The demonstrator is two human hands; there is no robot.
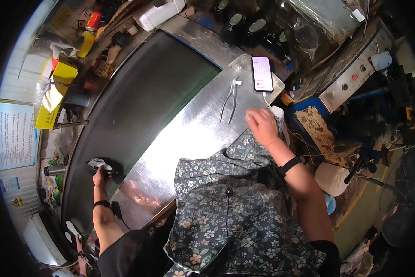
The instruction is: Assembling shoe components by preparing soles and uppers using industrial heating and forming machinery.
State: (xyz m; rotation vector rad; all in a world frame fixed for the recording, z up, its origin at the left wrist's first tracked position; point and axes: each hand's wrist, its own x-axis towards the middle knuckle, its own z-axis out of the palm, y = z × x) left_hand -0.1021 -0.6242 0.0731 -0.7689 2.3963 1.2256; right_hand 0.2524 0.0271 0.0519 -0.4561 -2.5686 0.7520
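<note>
On the left, my left hand (99, 179) is closed on a dark item with a shiny, pale top (98, 163), perhaps a shoe, over the dark conveyor belt (124, 111). My right hand (263, 126) hovers by the right side of the metal tabletop (170, 138), its fingers curled in with nothing visible in them. Beyond that hand lie metal pliers (231, 101) with handles apart. A lit phone (262, 75) rests at the table's far corner, a white cable plugged into it. My floral apron (235, 203) covers the table's near edge.
Dark boot-like shapes (256, 30) stand beyond the table. To the right is a machine's control panel (355, 76) with buttons. A yellow box (57, 92) sits past the belt. Another person's hand (79, 244) is at lower left beside pale soles (72, 228).
</note>
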